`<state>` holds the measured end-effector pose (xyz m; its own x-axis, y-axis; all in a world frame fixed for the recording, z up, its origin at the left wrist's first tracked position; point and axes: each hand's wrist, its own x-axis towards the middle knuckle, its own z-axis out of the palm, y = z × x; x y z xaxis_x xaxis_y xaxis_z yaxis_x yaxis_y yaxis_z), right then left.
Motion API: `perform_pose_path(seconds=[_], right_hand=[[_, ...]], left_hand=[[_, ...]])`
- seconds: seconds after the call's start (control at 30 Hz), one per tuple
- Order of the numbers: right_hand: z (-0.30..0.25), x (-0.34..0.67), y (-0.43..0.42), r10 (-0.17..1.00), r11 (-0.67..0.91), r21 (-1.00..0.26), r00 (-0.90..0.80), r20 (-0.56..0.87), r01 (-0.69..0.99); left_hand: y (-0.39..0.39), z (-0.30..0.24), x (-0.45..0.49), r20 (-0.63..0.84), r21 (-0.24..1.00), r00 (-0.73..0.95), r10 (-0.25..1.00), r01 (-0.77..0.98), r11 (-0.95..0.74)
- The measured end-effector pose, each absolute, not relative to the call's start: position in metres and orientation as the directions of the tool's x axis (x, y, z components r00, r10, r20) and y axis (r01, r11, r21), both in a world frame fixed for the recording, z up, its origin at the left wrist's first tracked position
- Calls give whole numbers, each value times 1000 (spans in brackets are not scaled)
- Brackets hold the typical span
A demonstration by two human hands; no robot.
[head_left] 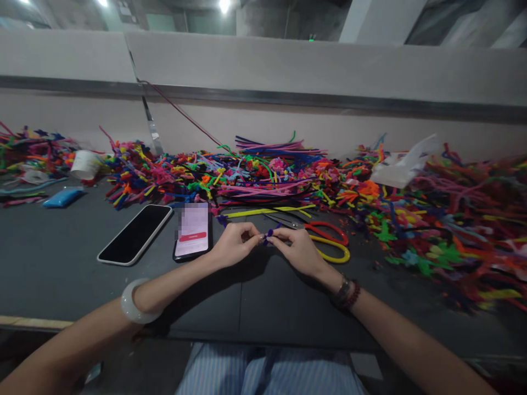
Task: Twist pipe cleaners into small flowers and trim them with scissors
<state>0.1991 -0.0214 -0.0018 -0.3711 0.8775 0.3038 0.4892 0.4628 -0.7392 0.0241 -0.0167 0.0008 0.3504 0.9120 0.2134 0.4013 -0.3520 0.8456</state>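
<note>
Between both hands, just above the dark tabletop point(284, 307), is a small bent piece of purple pipe cleaner point(268, 237). My left hand point(236, 244) pinches its left side between thumb and forefinger. Opposite it, my right hand point(297, 249) grips the right side with its fingertips. Much of the piece is covered by the fingers, so its exact shape cannot be made out. Scissors point(335, 255) with one red and one yellow handle lie right behind my right hand, blades pointing left. Yellow pipe cleaners point(267, 211) lie just beyond the hands.
A phone with a lit screen point(193, 230) and a dark-screened phone point(135, 235) lie to the left. Heaps of colourful pipe cleaners point(164, 170) line the back and right. A white cup point(85, 164), a blue packet point(63, 198) and white tissue point(401, 167) are among them.
</note>
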Motion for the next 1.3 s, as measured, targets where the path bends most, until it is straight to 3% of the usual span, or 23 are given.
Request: perform_pose_path(seconds=[0.37, 0.67, 0.8, 0.93, 1.0, 1.13, 1.3], right_hand=[[-6, 202, -20, 883, 450, -744, -371, 288, 494], [-4, 203, -19, 866, 500, -629, -322, 383, 595], [-5, 203, -19, 859, 503, -589, -294, 418, 632], [-6, 202, -19, 882, 469, -675, -259, 395, 570], [-6, 201, -18, 906, 422, -761, -225, 358, 492], [-5, 197, -17, 960, 248, -925, -201, 195, 288], [-6, 194, -19, 956, 207, -958, -251, 154, 200]], left_hand=[[-17, -2, 26, 159, 904, 364, 918, 320, -283], [-23, -1, 31, -2, 991, 382, 924, 127, -51], [-34, -2, 35, 52, 981, 401, 915, 152, -123], [-40, 0, 37, 198, 900, 423, 884, 280, -336], [-36, 1, 35, 232, 865, 372, 899, 344, -365], [-24, 0, 30, 174, 835, 403, 899, 423, -351], [-22, -3, 28, 101, 906, 555, 826, 291, -307]])
